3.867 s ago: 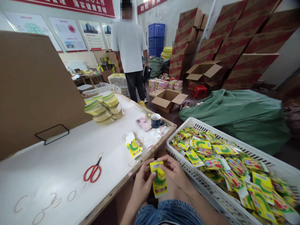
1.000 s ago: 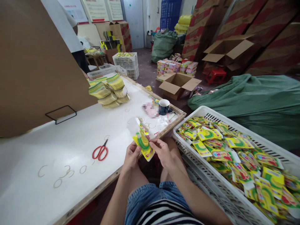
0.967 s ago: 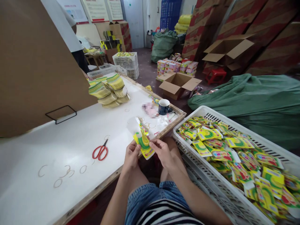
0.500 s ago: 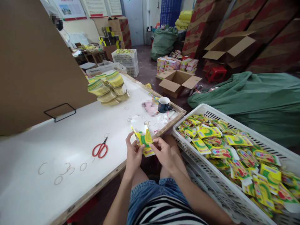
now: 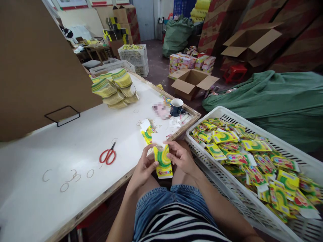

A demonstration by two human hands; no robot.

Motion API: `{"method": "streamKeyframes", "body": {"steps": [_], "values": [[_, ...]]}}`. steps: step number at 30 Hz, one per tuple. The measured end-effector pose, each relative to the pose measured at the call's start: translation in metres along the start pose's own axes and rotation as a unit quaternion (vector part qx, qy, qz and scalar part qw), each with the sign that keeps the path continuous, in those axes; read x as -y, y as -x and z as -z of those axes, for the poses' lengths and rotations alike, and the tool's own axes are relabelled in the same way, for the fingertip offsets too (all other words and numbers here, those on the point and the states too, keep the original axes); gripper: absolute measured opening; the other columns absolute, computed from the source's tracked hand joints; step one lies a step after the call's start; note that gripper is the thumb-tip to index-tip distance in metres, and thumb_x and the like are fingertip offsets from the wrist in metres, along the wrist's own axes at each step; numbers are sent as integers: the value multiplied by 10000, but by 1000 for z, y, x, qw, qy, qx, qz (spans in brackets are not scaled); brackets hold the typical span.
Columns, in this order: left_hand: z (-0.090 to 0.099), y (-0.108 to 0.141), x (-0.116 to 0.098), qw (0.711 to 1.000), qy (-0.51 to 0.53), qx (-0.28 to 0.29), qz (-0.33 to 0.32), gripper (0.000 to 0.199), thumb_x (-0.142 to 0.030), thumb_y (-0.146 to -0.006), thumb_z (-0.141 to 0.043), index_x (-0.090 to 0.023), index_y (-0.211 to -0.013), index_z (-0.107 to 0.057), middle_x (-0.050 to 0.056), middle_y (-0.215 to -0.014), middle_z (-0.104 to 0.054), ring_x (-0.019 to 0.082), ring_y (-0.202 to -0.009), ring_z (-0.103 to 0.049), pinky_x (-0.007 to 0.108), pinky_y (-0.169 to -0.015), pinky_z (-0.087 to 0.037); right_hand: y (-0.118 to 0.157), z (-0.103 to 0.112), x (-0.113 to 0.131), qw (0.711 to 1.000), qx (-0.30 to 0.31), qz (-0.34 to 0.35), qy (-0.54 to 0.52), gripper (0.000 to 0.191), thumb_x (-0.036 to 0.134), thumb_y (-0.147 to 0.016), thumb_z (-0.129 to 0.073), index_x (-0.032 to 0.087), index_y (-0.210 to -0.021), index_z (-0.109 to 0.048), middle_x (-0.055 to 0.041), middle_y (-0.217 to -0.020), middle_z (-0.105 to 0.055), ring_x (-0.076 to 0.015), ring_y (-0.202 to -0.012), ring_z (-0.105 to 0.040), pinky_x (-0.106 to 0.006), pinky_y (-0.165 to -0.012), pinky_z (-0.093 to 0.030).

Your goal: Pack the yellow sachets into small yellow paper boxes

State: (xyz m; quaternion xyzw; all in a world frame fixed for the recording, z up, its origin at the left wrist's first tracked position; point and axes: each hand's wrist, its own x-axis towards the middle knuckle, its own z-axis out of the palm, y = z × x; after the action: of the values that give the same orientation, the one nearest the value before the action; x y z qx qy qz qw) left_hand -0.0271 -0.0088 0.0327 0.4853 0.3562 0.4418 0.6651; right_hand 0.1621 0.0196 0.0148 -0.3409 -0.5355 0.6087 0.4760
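Note:
Between my two hands, above my lap, is a small yellow-and-green cardboard box (image 5: pixel 163 163) with its white end flap up. My left hand (image 5: pixel 144 166) grips its left edge, thumb on the front. On the right edge, my right hand (image 5: pixel 182 158) pinches it near the top. Just behind it, at the table's edge, lie more yellow cartons (image 5: pixel 147 132) with white flaps. A pair of red-handled scissors (image 5: pixel 108 156) rests on the white table (image 5: pixel 83 148) to the left. Many similar packets (image 5: pixel 224 137) fill the white crate (image 5: pixel 219 112) at my right.
Bundled stacks of flat cartons (image 5: pixel 116 88) stand at the table's back. A dark mug (image 5: pixel 176 108) sits by the corner, and loose rubber bands (image 5: pixel 90 173) are scattered about. An opened cardboard box (image 5: pixel 193 82) and a green sack (image 5: pixel 267 104) are on the floor beyond.
The held box has come lower and nearer to me, more upright, with its flap showing. Several cartons now show on the table edge behind it. My view has tilted slightly down.

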Motion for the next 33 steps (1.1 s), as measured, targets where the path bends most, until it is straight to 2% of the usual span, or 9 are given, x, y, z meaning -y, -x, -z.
{"method": "streamKeyframes", "body": {"steps": [6,11,13,15,18,22,25,28,33], "values": [[-5,7,-5,998,19,48,27,516,-304,-866,-705,-255,-1285,-406,90,-1055,-734,261,-976,-720,313,-785,-558,2,11,3,999,33,-15,34,304,499,-862,-672,198,-909,-661,2,-727,-603,-144,-647,-546,-246,-593,-442],[-5,8,3,998,4,66,20,378,-267,-896,-671,-245,-1189,-434,52,-973,-737,193,-859,-729,266,-760,-540,4,14,2,994,16,23,102,292,459,-887,-653,190,-776,-671,-9,-737,-617,-158,-697,-560,-265,-651,-443],[-6,7,7,998,0,58,15,402,-268,-903,-662,-244,-1217,-413,56,-979,-734,189,-854,-730,269,-762,-545,4,14,1,993,2,40,108,246,419,-901,-644,193,-813,-684,-23,-794,-643,-174,-763,-592,-278,-706,-463],[-7,7,12,999,4,37,6,560,-280,-903,-664,-264,-1350,-326,75,-1043,-726,206,-908,-727,296,-791,-556,4,13,-2,996,-15,38,77,222,389,-904,-649,218,-1044,-671,-16,-833,-651,-177,-781,-613,-281,-716,-480],[-6,7,17,1000,11,23,13,788,-308,-898,-673,-314,-1494,-157,96,-1142,-709,237,-991,-712,347,-837,-560,3,12,-6,999,-23,17,31,570,387,-895,-673,265,-1406,-452,1,-853,-658,-173,-764,-629,-280,-706,-500],[-5,6,20,999,9,28,21,610,-329,-895,-678,-284,-1409,-352,91,-1107,-726,230,-938,-718,339,-823,-559,3,16,-4,994,-6,53,93,357,469,-913,-639,229,-1174,-683,-41,-914,-648,-190,-861,-617,-318,-810,-507],[-6,5,20,1000,-5,5,11,520,-323,-894,-675,-258,-1337,-411,88,-1084,-729,223,-913,-719,321,-792,-565,4,20,2,984,-3,91,151,415,570,-922,-576,213,-1011,-767,-75,-983,-619,-217,-951,-593,-334,-833,-494],[-8,5,22,997,-67,-40,4,531,-340,-893,-670,-239,-1349,-418,88,-1064,-729,228,-914,-715,323,-787,-570,6,21,6,987,21,38,156,435,569,-916,-576,203,-1087,-737,-54,-906,-636,-193,-830,-595,-303,-721,-487],[-11,5,27,994,-98,-47,-8,548,-340,-906,-643,-226,-1394,-421,118,-1182,-693,247,-1052,-684,376,-928,-540,4,18,3,966,29,-35,254,384,332,-848,-663,217,-1205,-579,47,-700,-620,-135,-585,-530,-235,-564,-385]]}}
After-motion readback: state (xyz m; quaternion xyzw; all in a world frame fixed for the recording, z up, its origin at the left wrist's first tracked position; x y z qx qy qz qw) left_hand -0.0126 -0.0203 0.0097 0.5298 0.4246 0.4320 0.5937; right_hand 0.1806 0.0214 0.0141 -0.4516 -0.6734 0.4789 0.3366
